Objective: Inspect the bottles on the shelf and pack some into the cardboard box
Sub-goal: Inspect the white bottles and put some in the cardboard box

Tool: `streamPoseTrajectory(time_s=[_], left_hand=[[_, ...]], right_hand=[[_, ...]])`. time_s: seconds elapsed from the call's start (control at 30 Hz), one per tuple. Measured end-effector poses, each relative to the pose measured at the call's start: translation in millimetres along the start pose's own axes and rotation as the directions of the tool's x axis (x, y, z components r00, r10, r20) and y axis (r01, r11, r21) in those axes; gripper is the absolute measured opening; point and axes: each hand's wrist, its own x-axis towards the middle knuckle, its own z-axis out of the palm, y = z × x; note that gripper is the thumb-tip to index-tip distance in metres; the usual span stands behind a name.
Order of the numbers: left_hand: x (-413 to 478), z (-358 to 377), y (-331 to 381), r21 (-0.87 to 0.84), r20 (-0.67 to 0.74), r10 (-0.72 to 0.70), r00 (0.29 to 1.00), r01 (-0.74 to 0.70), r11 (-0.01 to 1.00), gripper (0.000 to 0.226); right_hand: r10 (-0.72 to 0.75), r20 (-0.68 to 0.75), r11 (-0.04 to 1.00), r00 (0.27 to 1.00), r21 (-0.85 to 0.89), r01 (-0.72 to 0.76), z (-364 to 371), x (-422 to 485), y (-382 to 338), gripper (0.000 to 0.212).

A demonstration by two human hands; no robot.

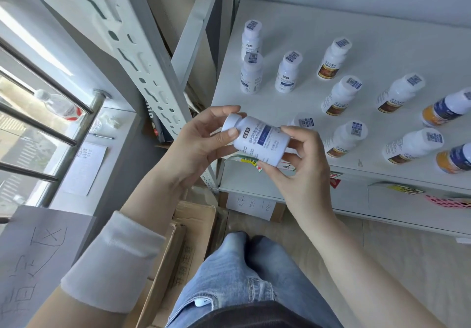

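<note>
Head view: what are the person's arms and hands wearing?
The left hand and right hand are bare: no gloves, rings or watch. The left arm has a white fleecy sleeve pushed up; the right forearm shows no sleeve.

White bottle [257,139] with blue label; white shelf [382,37]; brown cardboard box [188,228]; blue jeans [244,276].

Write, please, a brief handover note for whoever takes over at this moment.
Left grip holds the cap end of a white bottle; right grip pinches its base. The bottle lies sideways, label up, in front of the shelf.
The other bottles stand on the shelf. The cardboard box sits on the floor under the left arm; its inside is hidden.
Done: one bottle in hand, under inspection.
Left: finish checking it, pack or return it, inspect the rest.
</note>
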Motion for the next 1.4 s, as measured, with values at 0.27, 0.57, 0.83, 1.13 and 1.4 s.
streamPoseTrajectory(time_s=[0.27,0.57,0.83,1.13,1.4], left_hand=[[32.4,-8.2,14.6,0.581,0.109,0.194,0.975,-0.221,0.783,0.038],[84.4,-4.1,1.6,0.878,0.433,0.079,0.898,-0.44,0.189,0.037],[95.3,-1.3,11.1,0.927,0.354,-0.041,0.934,-0.345,0.147,0.037],[130.2,53.8,32.7,0.936,0.225,0.316,0.922,-0.294,0.194,0.047],[213.9,76.5,6.6,0.98,-0.027,0.124,0.992,0.002,0.2,0.043]], right_hand=[[-0.151,0.074,0.95,0.986,-0.264,0.165,-22.8,17.6,4.2,0.058],[-0.063,0.165,0.881,0.984,-0.454,0.132,-61.4,69.2,24.3,0.053],[-0.053,0.24,0.879,0.969,-0.449,0.159,-84.3,95.6,37.6,0.05],[0.074,0.312,0.825,0.947,-0.553,0.117,-95.7,141.7,52.5,0.053],[0.194,0.285,0.866,0.939,-0.5,-0.027,-91.0,153.0,61.7,0.052]])
